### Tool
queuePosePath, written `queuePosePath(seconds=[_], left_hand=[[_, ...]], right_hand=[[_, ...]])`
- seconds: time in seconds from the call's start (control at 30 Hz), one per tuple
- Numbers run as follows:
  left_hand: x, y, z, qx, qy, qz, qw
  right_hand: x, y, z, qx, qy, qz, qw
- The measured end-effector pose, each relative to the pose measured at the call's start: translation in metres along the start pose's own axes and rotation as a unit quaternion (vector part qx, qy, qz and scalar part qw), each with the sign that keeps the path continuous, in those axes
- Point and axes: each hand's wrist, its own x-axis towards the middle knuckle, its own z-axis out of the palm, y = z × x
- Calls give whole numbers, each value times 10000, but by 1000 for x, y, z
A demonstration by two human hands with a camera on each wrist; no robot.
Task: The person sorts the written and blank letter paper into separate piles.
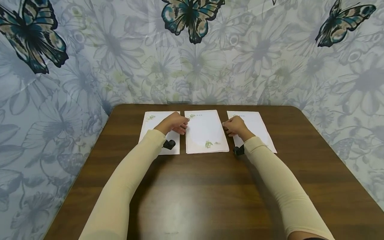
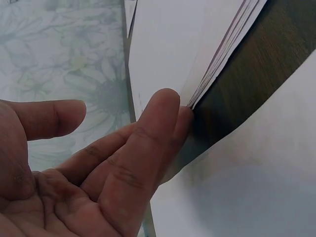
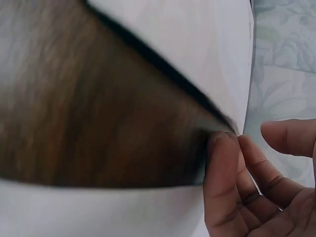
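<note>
1. Three lots of white paper lie in a row on the far part of a brown wooden surface (image 1: 192, 193): a left paper (image 1: 150, 125), a middle stack (image 1: 205, 131) and a right paper (image 1: 256, 125), with strips of wood showing between them.
2. The middle stack has several layered sheets, with green leaf prints at its far left corner and near edge.
3. The left grip (image 1: 174, 124), a bare hand, reaches over the left paper; its fingers are extended, tips touching the stack's left edge, thumb well apart, grasping nothing.
4. The right grip (image 1: 235, 126) has gently bent fingers, tips against the stack's right edge toward the far end, thumb held away, grasping nothing.
5. I see pale yellow sleeves (image 1: 126, 183) on both arms.
6. Beyond, a grey-flowered wall (image 1: 198, 73) carries blue-green butterflies (image 1: 192, 15).
</note>
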Motion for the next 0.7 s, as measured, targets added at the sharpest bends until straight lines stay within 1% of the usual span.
queuePosePath(seconds=[0.1,0.27,0.37,0.5,0.7], left_hand=[[1,-1,-1,-18,21,-46,10000],[2,-2,-1,-89,66,-17,9999],[1,-3,0,-102,121,16,9999],[-1,-4,0,-130,149,32,9998],[-3,-7,1,-282,261,90,9992]], right_hand=[[-1,-5,2,8,10,-66,10000],[-2,-14,3,-218,346,-297,9987],[-2,-18,4,-67,476,-367,9982],[0,-22,7,340,398,-193,9984],[3,-20,10,672,195,84,9975]])
